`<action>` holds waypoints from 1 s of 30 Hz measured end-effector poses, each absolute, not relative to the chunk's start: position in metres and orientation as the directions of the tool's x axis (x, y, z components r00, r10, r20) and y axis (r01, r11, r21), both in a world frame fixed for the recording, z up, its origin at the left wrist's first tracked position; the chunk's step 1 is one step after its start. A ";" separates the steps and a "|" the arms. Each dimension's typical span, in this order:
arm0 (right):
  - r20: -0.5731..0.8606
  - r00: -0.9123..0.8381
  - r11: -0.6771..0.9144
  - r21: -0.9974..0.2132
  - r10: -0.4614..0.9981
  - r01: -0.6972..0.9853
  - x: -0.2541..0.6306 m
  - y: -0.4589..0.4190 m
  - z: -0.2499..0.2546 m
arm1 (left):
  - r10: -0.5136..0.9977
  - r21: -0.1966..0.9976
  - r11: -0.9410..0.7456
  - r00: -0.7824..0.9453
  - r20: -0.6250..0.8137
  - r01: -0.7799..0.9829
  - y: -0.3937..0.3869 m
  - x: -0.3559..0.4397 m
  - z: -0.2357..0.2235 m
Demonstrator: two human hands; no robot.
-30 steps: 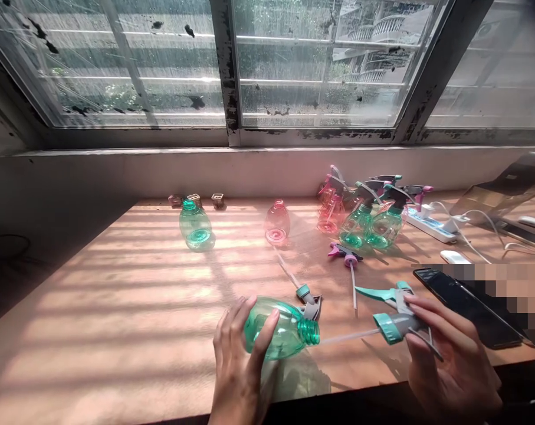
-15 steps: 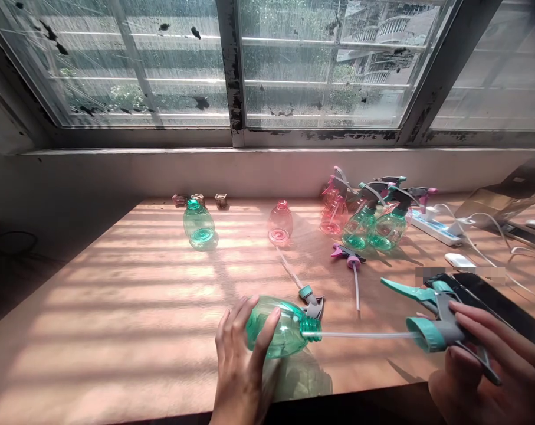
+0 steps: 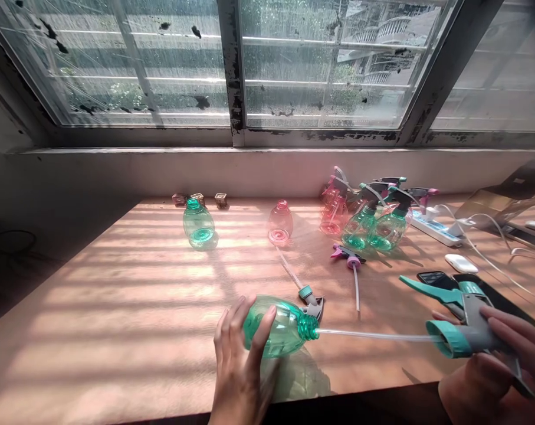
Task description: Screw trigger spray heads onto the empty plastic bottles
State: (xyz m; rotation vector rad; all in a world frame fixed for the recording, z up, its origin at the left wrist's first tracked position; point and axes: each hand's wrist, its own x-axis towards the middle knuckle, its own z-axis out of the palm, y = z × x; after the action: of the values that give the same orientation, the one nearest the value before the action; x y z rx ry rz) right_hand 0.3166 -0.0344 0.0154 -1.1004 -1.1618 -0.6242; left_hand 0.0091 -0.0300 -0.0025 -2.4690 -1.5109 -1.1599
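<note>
My left hand [image 3: 243,354] is wrapped round a clear green bottle [image 3: 278,330], tilted on its side above the table's front edge, its threaded mouth facing right. My right hand [image 3: 492,360] grips a grey and teal trigger spray head [image 3: 471,321] at the lower right. From its collar a thin white dip tube [image 3: 377,336] runs left, and the tip is at the bottle's mouth; whether it is just inside the rim I cannot tell. Behind the bottle lies another grey and teal spray head [image 3: 309,298], partly hidden. A pink and black spray head [image 3: 349,257] lies farther back.
A green bottle [image 3: 199,227] and a pink bottle [image 3: 280,223] stand uncapped at the back. Several assembled spray bottles [image 3: 360,227] cluster right of them. A power strip [image 3: 435,229] with cables, a white case [image 3: 460,263] and a dark phone [image 3: 510,298] occupy the right side.
My right hand has moved right with the spray head, and the tube's tip has shifted from over or within the bottle's neck to its mouth. The bottle has shifted slightly left.
</note>
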 end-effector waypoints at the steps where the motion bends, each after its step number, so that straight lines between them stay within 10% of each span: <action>1: 0.957 0.276 0.389 -0.289 0.090 0.875 0.311 -0.036 0.015 | 0.754 0.334 -0.530 0.253 0.606 0.780 -0.030 0.009 -0.003; 10: 0.628 0.381 0.510 -0.776 0.679 0.371 0.265 -0.051 0.006 | 0.819 0.462 -0.504 0.234 0.524 0.729 -0.030 0.011 0.000; 23: 0.521 0.579 0.480 -0.844 0.627 0.240 0.266 -0.059 0.026 | 0.761 0.514 -0.638 0.370 0.532 0.574 -0.025 0.004 -0.004; 30: 0.158 0.420 0.240 -0.959 0.894 -0.151 0.262 -0.063 0.024 | 0.859 0.723 -0.513 0.291 0.422 0.463 -0.032 0.008 0.006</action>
State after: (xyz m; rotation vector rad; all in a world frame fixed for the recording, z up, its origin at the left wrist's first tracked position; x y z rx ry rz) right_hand 0.2625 -0.0633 0.0236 -1.0876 -0.8556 0.8488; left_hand 0.0079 -0.0318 0.0061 -2.8652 -1.6112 -1.5343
